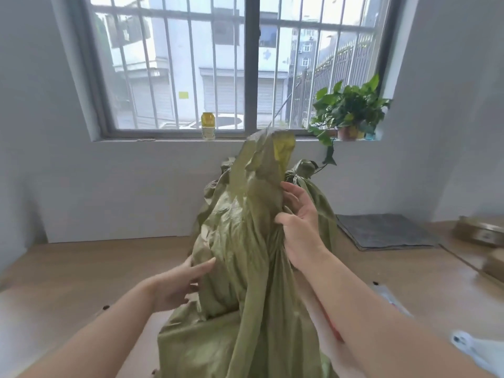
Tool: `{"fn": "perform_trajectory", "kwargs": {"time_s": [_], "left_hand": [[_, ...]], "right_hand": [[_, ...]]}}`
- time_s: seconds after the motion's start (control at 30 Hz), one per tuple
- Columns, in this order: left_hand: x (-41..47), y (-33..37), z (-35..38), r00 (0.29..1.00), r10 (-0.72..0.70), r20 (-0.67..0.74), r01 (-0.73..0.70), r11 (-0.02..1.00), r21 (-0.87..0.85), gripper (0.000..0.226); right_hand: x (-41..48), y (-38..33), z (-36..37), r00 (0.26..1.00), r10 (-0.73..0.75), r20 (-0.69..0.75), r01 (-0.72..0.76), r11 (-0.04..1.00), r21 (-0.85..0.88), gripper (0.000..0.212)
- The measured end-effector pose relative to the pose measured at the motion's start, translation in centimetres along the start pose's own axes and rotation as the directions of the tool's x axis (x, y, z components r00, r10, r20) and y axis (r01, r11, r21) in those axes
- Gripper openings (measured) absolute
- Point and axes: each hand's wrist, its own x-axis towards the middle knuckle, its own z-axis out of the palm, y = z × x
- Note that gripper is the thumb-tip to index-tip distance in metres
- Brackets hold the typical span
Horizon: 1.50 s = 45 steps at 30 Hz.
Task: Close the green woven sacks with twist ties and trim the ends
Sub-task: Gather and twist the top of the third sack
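The person's left hand (180, 282) lay flat against the lower left flank of the green woven sack (245, 255), fingers spread and pressing the cloth in rather than gripping it. The sack stood on the wooden table (68, 282) directly in front of them, its loose top rising in a crumpled peak (270, 151) toward the window sill.

I took this for the gathering step: the mouth was being bunched toward a neck, and no twist tie was on it, nor could I see one anywhere on the table. What filled the sack I could not tell; the cloth hid it, though the lower part bulged as if packed.

The right hand (300, 222) was higher up on the right side, thumb and fingers partly curled around a pleated fold of the cloth, a loose hold with the palm showing. To my mind the next move called for drawing both hands together to squeeze the gathered top into a tight neck, firm enough to take a tie.

Behind it stood a second sack (319, 192), its top already bunched into a knot (302, 170), so that one looked closed. Further right a dark mat (387, 230) lay on the table, and a potted plant (351, 113) sat on the sill above.
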Motion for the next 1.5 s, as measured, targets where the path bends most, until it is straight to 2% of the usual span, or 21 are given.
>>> {"fn": "perform_trajectory", "kwargs": {"time_s": [0.07, 0.1, 0.13, 0.17, 0.23, 0.27, 0.33, 0.37, 0.43, 0.5, 0.57, 0.7, 0.77, 0.83, 0.87, 0.93, 1.03, 1.1, 1.2, 1.33, 1.5], "left_hand": [[0.2, 1.0, 0.7, 0.951, 0.252, -0.178, -0.287, 0.935, -0.209, 0.072], [0.1, 2.0, 0.9, 0.905, 0.343, -0.254, -0.407, 0.872, -0.273, 0.057], [-0.2, 2.9, 1.0, 0.859, 0.408, -0.308, -0.499, 0.803, -0.327, 0.051], [-0.5, 3.9, 1.1, 0.817, 0.464, -0.342, -0.57, 0.736, -0.365, 0.054], [-1.6, 5.7, 0.8, 0.747, 0.532, -0.4, -0.66, 0.665, -0.349, 0.066], [-2.2, 6.3, 0.7, 0.713, 0.551, -0.433, -0.691, 0.656, -0.304, 0.072], [-3.2, 7.1, 0.3, 0.654, 0.588, -0.476, -0.735, 0.644, -0.214, 0.084], [-3.7, 7.4, 0.1, 0.626, 0.596, -0.504, -0.751, 0.634, -0.184, 0.088], [-4.7, 8.0, -0.9, 0.555, 0.576, -0.6, -0.791, 0.59, -0.165, 0.095], [-5.8, 8.7, -2.4, 0.477, 0.538, -0.695, -0.833, 0.529, -0.162, 0.103], [-7.4, 9.8, -3.7, 0.441, 0.516, -0.735, -0.856, 0.489, -0.17, 0.11], [-9.8, 11.7, -5.4, 0.471, 0.517, -0.715, -0.853, 0.473, -0.221, 0.114], [-9.8, 11.1, -6.1, 0.542, 0.508, -0.67, -0.82, 0.495, -0.288, 0.089], [-9.5, 9.3, -6.2, 0.681, 0.461, -0.57, -0.712, 0.6, -0.365, 0.054], [-9.4, 8.2, -6.2, 0.731, 0.43, -0.53, -0.655, 0.661, -0.367, 0.046], [-9.6, 6.8, -6.1, 0.766, 0.369, -0.527, -0.586, 0.737, -0.336, 0.037], [-10.5, 7.1, -6.4, 0.747, 0.362, -0.558, -0.594, 0.74, -0.315, 0.03], [-11.2, 8.0, -6.9, 0.699, 0.38, -0.605, -0.641, 0.709, -0.295, 0.034], [-11.7, 8.3, -7.5, 0.635, 0.393, -0.665, -0.69, 0.676, -0.26, 0.046], [-11.2, 7.7, -7.4, 0.631, 0.391, -0.67, -0.691, 0.675, -0.257, 0.054], [-11.3, 8.3, -7.5, 0.6, 0.4, -0.693, -0.714, 0.658, -0.239, 0.055]], "right_hand": [[0.1, -0.7, 0.8, 0.999, -0.008, -0.038, 0.011, 0.998, 0.063, 0.067], [0.2, -0.8, 0.9, 0.997, 0.004, -0.078, 0.004, 0.996, 0.089, 0.064], [0.3, -0.7, 0.9, 0.991, 0.039, -0.125, -0.026, 0.995, 0.101, 0.065], [0.5, -0.5, 0.8, 0.983, 0.105, -0.153, -0.092, 0.992, 0.091, 0.073], [0.2, -0.5, 0.7, 0.933, 0.328, -0.15, -0.327, 0.945, 0.029, 0.108], [0.2, -0.6, 0.4, 0.898, 0.426, -0.108, -0.428, 0.904, 0.003, 0.109], [-0.3, -1.5, 0.2, 0.856, 0.515, -0.036, -0.516, 0.856, -0.04, 0.067], [-0.1, -1.8, 0.2, 0.875, 0.48, -0.061, -0.483, 0.874, -0.053, 0.047], [0.5, -2.9, 0.3, 0.936, 0.325, -0.136, -0.337, 0.939, -0.075, 0.027], [1.2, -4.6, 0.4, 0.972, 0.127, -0.2, -0.14, 0.989, -0.055, 0.024], [1.7, -6.4, 0.7, 0.974, -0.008, -0.227, -0.001, 0.999, -0.04, 0.025], [2.6, -8.8, 0.7, 0.964, -0.156, -0.216, 0.129, 0.982, -0.135, 0.028], [2.5, -8.4, 0.3, 0.964, -0.108, -0.242, 0.076, 0.988, -0.138, 0.027], [1.8, -7.1, -0.3, 0.968, -0.033, -0.25, 0.001, 0.992, -0.128, 0.027], [1.3, -6.3, -0.6, 0.968, -0.011, -0.249, -0.022, 0.991, -0.129, 0.027], [0.5, -5.5, -0.7, 0.967, -0.011, -0.255, -0.032, 0.986, -0.161, 0.025], [0.6, -6.6, -0.2, 0.97, -0.022, -0.242, -0.017, 0.987, -0.158, 0.035], [1.4, -7.5, 0.1, 0.968, -0.026, -0.248, -0.007, 0.992, -0.13, 0.043], [2.0, -7.9, 0.4, 0.965, -0.077, -0.25, 0.042, 0.989, -0.143, 0.035], [1.7, -7.3, 0.5, 0.952, -0.162, -0.262, 0.106, 0.971, -0.214, 0.039], [1.9, -7.7, 0.4, 0.93, -0.142, -0.338, 0.057, 0.966, -0.25, 0.043]]}}
